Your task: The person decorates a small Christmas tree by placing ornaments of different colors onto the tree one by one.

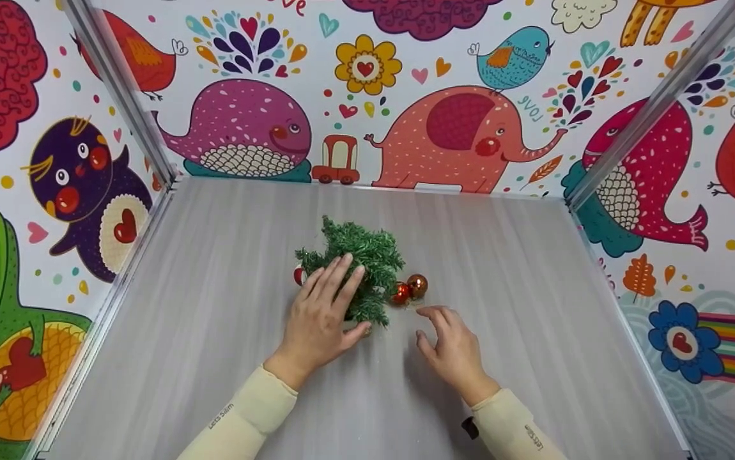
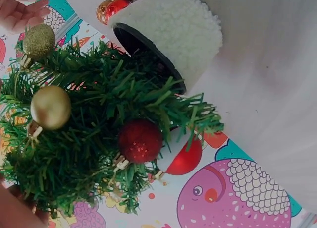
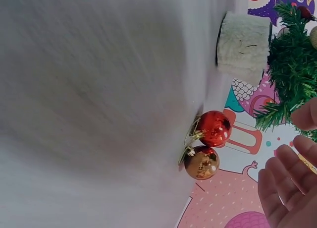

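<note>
A small artificial Christmas tree [image 1: 367, 246] stands on the table in a pot with a white fluffy cover [image 3: 242, 47]. My left hand [image 1: 323, 319] lies over its branches, fingers spread and fairly straight, thumb out to the side. In the left wrist view the tree bears a glittery gold ball [image 2: 39, 41], a smooth gold ball [image 2: 51, 107], a dark red ball [image 2: 140, 141] and a red-and-white ball [image 2: 184, 156]. My right hand [image 1: 454, 351] hovers to the right of the tree, fingers loosely bent, holding nothing. Just beyond it lie a shiny red ball [image 3: 214, 129] and a copper-gold ball [image 3: 201, 162].
The grey table [image 1: 214, 243] has a metal-framed edge. Panels printed with cartoon animals [image 1: 249, 128] rise at its back and both sides. Metal posts [image 1: 121, 89] stand at the back corners.
</note>
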`<state>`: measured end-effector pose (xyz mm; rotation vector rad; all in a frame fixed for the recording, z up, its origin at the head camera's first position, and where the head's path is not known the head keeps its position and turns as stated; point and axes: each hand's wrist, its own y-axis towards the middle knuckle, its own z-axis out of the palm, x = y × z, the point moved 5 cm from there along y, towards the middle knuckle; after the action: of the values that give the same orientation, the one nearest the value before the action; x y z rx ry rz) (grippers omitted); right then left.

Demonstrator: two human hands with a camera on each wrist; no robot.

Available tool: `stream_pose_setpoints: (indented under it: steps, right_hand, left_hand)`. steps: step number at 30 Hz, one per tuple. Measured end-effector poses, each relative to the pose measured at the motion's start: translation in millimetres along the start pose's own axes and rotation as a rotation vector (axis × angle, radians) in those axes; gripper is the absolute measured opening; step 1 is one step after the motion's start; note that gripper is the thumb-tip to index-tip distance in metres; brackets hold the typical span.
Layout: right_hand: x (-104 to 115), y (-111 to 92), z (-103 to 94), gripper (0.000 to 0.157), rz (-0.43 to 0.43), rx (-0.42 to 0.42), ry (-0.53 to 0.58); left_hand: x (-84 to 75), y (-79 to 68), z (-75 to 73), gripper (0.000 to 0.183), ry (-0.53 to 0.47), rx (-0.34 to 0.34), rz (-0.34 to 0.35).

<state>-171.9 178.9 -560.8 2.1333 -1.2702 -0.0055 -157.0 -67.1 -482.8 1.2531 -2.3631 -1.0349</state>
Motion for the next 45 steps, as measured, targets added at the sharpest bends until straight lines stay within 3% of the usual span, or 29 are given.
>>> stream_pose_setpoints:
  steps: [5,21,35,45]
  right_hand:
    - [1,-1,2.2,0.037,0.003,0.027,-0.01]
    - [-6,2,7.1,0.038,-0.006,0.073,-0.021]
    - [-50,9,21.5,0.04,0.082,0.119,-0.009]
    - [-77,35,40.6,0.048,0.173,0.204,0.08]
  left_hand:
    - [0.7,-0.2,-0.2,0.108,0.005,-0.021,-0.027]
    - [2.7,0.6,-1.6,0.098,0.021,0.026,-0.014]
    - [7.8,-1.6,-2.6,0.098,-0.012,0.063,0.001]
    - [11.6,-0.9,-6.8,0.094,-0.004,0.092,0.013]
